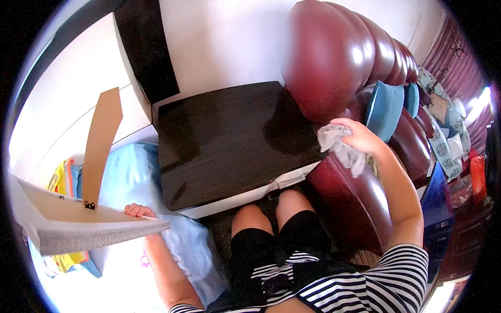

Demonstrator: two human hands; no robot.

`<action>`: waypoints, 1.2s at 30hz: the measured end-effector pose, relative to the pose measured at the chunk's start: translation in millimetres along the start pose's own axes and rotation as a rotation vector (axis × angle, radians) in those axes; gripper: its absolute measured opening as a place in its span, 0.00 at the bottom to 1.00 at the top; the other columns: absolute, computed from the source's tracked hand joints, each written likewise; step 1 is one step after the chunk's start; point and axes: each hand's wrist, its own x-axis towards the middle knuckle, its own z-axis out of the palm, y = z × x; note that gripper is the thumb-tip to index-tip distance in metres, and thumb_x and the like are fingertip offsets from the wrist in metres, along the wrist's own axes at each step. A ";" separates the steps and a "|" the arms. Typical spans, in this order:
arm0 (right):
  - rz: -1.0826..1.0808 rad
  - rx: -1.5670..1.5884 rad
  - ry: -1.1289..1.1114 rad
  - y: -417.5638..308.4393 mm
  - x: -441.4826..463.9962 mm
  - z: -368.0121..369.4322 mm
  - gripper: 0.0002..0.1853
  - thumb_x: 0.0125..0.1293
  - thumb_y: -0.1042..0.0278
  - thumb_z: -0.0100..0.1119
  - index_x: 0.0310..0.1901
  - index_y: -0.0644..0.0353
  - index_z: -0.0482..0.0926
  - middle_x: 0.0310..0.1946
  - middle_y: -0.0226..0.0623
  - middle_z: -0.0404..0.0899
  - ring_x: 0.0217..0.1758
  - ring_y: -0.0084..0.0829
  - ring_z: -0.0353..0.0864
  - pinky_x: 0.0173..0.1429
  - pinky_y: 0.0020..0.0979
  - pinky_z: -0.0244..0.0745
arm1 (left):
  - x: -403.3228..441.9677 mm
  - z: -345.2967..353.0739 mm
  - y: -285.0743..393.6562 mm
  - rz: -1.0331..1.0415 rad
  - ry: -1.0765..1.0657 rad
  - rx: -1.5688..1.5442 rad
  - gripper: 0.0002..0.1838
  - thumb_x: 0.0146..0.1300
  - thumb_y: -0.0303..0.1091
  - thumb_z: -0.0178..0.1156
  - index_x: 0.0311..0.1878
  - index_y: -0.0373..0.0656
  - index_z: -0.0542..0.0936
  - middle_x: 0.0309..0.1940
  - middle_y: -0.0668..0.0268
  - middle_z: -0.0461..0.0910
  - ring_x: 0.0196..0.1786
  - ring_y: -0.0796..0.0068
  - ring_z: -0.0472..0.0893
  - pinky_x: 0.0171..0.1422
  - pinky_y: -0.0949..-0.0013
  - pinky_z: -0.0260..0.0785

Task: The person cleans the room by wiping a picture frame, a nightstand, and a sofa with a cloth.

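"As we look down from the head, what does the left hand (140,210) hold?"

"It grips the edge of a framed panel (112,216), which is tilted. The pale back of the panel faces upward, and a brown support leg (103,141) stands out from it on a small black hinge (90,205)."

"And where is this panel?"

"It is on the left side, over the shiny blue bedding (128,175). Whether the two are touching, I cannot tell."

"What about the right hand (360,136)?"

"Its fingers are closed on a crumpled grey cloth (339,143), whose loose end hangs down. The cloth is near the right corner of the dark tabletop (224,141), in front of the dark red sofa (334,62). I cannot tell if it touches one of them."

"Is something on the sofa?"

"Yes, a blue cushion (385,111), beyond the right hand."
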 end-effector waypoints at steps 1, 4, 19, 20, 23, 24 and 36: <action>0.032 0.275 0.031 -8.2 6.1 10.0 0.32 0.50 0.83 0.52 0.61 0.59 0.67 0.58 0.37 0.70 0.57 0.30 0.71 0.60 0.32 0.67 | -0.7 -0.4 -0.7 0.002 0.018 -0.031 0.07 0.64 0.34 0.47 0.29 0.49 0.70 0.23 0.76 0.68 0.26 0.82 0.68 0.35 0.73 0.62; 0.154 0.954 -0.035 -25.7 28.9 38.1 0.28 0.57 0.78 0.53 0.62 0.54 0.65 0.54 0.33 0.72 0.53 0.31 0.73 0.48 0.37 0.75 | -3.3 4.7 -3.4 0.029 0.051 -0.051 0.07 0.63 0.36 0.47 0.29 0.51 0.70 0.22 0.77 0.67 0.26 0.83 0.68 0.34 0.73 0.61; -0.621 -0.495 0.213 -27.5 94.7 157.9 0.33 0.52 0.45 0.59 0.59 0.53 0.72 0.64 0.52 0.60 0.69 0.54 0.54 0.70 0.51 0.51 | -3.4 9.1 -14.3 0.079 0.081 -0.100 0.09 0.64 0.35 0.47 0.27 0.48 0.71 0.23 0.74 0.70 0.27 0.80 0.71 0.35 0.72 0.64; -0.658 -0.448 0.205 -44.0 96.6 169.8 0.33 0.51 0.46 0.59 0.58 0.54 0.73 0.63 0.51 0.63 0.68 0.54 0.56 0.70 0.50 0.51 | -4.9 8.3 -12.3 0.086 0.090 -0.090 0.09 0.64 0.35 0.47 0.27 0.48 0.71 0.23 0.74 0.70 0.27 0.80 0.71 0.35 0.72 0.64; -0.801 -0.380 0.128 -95.3 108.9 203.2 0.31 0.53 0.53 0.57 0.59 0.55 0.70 0.62 0.47 0.66 0.68 0.52 0.58 0.70 0.48 0.52 | -4.1 3.6 -13.9 0.097 0.032 -0.056 0.09 0.65 0.34 0.47 0.32 0.44 0.74 0.27 0.69 0.75 0.30 0.78 0.74 0.36 0.73 0.65; -0.846 -0.349 0.107 -116.1 113.0 214.1 0.30 0.53 0.56 0.56 0.59 0.56 0.69 0.62 0.45 0.65 0.68 0.50 0.58 0.70 0.48 0.53 | -4.7 6.5 -16.4 0.099 0.029 -0.014 0.09 0.65 0.34 0.47 0.32 0.44 0.74 0.27 0.69 0.75 0.30 0.78 0.74 0.36 0.73 0.65; -0.874 -0.288 0.323 -174.9 216.9 261.2 0.14 0.53 0.68 0.54 0.44 0.55 0.78 0.52 0.37 0.72 0.60 0.41 0.68 0.63 0.41 0.63 | -15.7 8.8 -7.2 0.148 0.064 0.030 0.08 0.66 0.34 0.46 0.32 0.45 0.72 0.27 0.70 0.73 0.31 0.78 0.73 0.35 0.75 0.63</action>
